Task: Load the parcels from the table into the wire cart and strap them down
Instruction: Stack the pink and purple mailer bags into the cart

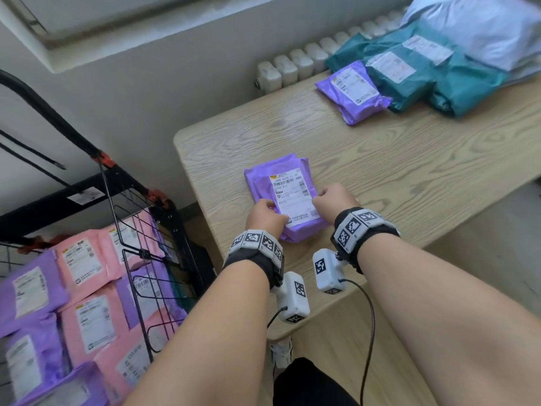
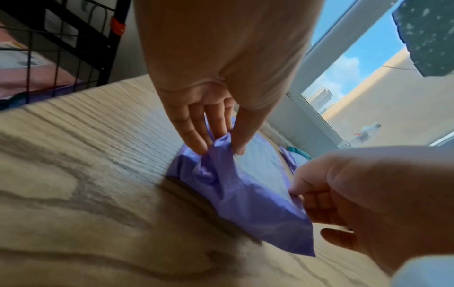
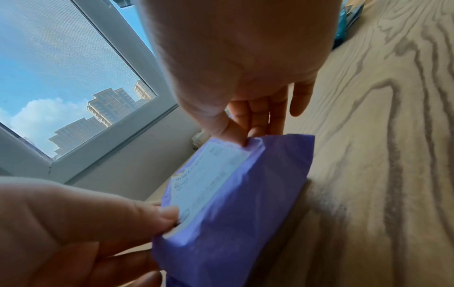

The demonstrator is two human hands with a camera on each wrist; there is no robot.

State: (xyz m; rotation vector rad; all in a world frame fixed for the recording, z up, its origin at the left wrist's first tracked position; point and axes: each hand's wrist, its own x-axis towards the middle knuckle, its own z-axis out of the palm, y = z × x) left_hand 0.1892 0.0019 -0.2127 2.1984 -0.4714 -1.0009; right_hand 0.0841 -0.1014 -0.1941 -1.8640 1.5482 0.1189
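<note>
Lying flat near the front left corner of the worktop [image 1: 380, 171], a purple parcel [image 1: 263, 180] with a white label [image 1: 292, 194] facing up is gripped at its near end by both hands. The left hand [image 1: 265, 218] pinches the parcel's near left edge; the right hand [image 1: 333, 200] pinches its right edge beside the label.

From the head view the fingers are mostly hidden behind the knuckles. The left wrist view shows what that hides: the left fingers [image 2: 194, 136] and thumb bunch a fold of purple plastic between them, while the right hand [image 2: 368, 203] curls round the opposite edge. The right wrist view shows the right thumb pressed on the label's corner with fingers behind the edge, and the left thumb lying on the label's near end. Both wrist views show the parcel's near end raised a little off the wood, with a shadow under it; whether its far end touches the worktop I cannot tell.

Only the head view shows the surroundings. At the worktop's far right lie another purple parcel [image 1: 352, 90], teal parcels [image 1: 424, 83] and a pale grey bag [image 1: 483, 27], overlapping one another. Left of the worktop stands a black wire cart [image 1: 140, 230], already holding pink parcels [image 1: 87, 259] and more purple ones. A white radiator [image 1: 292, 65] runs along the wall behind. Each wrist carries a black band with checkered markers.
</note>
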